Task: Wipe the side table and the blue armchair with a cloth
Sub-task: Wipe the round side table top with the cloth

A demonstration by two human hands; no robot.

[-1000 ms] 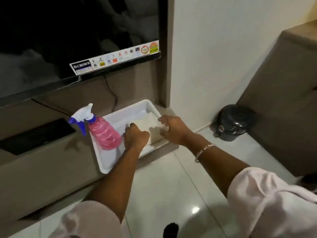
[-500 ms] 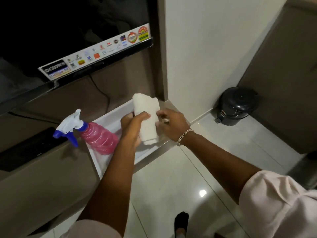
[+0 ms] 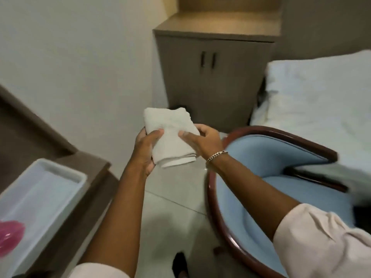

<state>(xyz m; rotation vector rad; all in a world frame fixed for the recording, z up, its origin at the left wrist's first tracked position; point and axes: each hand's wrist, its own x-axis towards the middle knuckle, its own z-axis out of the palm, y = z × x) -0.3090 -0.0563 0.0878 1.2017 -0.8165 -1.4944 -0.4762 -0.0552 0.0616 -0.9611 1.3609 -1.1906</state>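
Observation:
A folded white cloth (image 3: 170, 135) is held in mid-air over the tiled floor, between both hands. My left hand (image 3: 145, 151) grips its left side from below, thumb on top. My right hand (image 3: 202, 141), with a chain bracelet at the wrist, holds its right edge. The blue armchair (image 3: 281, 161), with a dark wooden frame, stands just right of my hands, its seat under my right forearm. No side table can be told apart for certain.
A white tray (image 3: 46, 189) lies on a brown ledge at lower left, with the pink spray bottle (image 3: 10, 233) at the frame edge. A brown two-door cabinet (image 3: 212, 77) stands ahead by the wall. A bed with white linen (image 3: 321, 101) is at right.
The cloth has been lifted out of the tray and carried right. My view has swung from the TV and tray towards the cabinet, armchair and bed.

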